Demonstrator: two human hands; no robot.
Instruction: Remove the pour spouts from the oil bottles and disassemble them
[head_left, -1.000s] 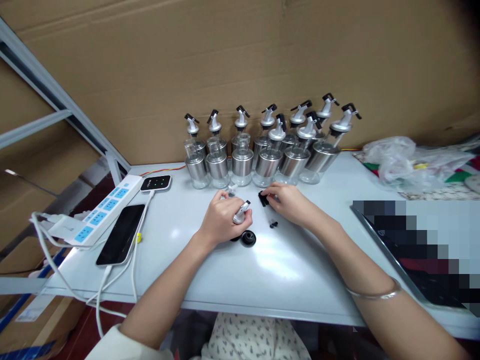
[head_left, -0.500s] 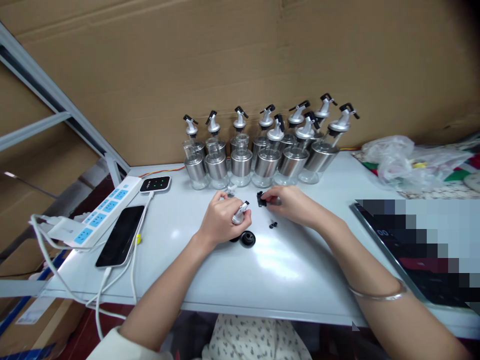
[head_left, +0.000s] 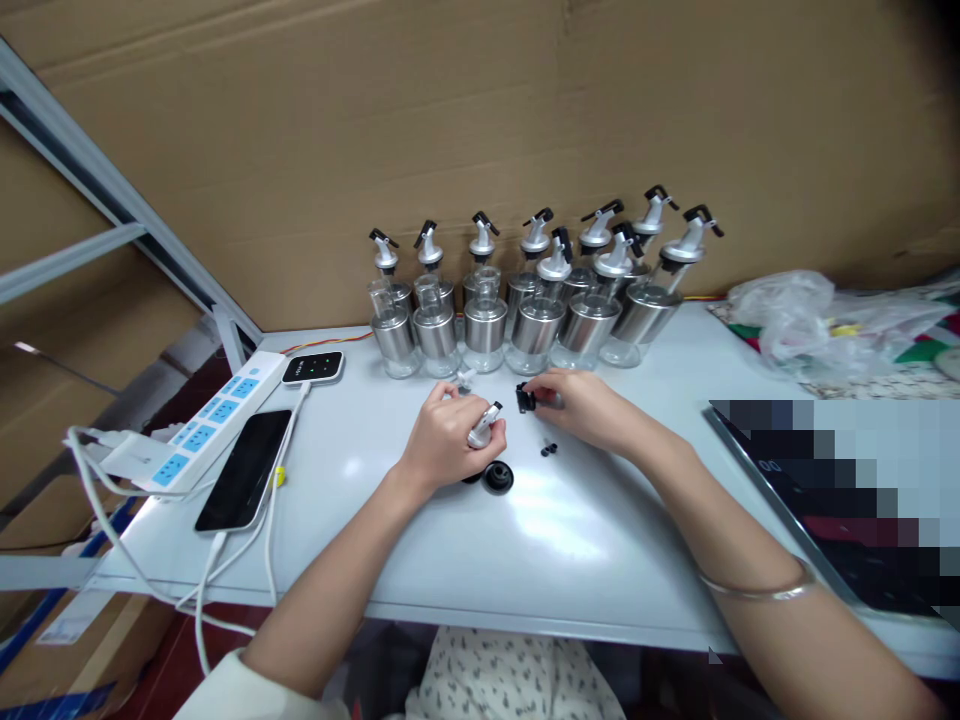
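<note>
My left hand [head_left: 442, 440] is closed around a silver pour spout [head_left: 484, 424], its tip pointing right. A little to the right, my right hand [head_left: 581, 405] pinches a small black clip piece [head_left: 525, 398] just above the white table [head_left: 570, 540]. A black round cap [head_left: 496, 477] lies on the table below my left hand. Two tiny black parts [head_left: 548, 450] lie near my right wrist. Behind both hands stands a cluster of several glass and steel oil bottles [head_left: 536, 325], most fitted with spouts.
On the left lie a white power strip [head_left: 202, 420], a black phone [head_left: 244, 470] on a cable and a small black device [head_left: 313, 367]. Crumpled plastic bags [head_left: 802, 320] sit at the right, a blurred-out area below them. Cardboard [head_left: 480, 130] walls the back.
My right hand lifted the black clip piece slightly off the table and brought it a little closer to the spout. My left hand has hardly moved.
</note>
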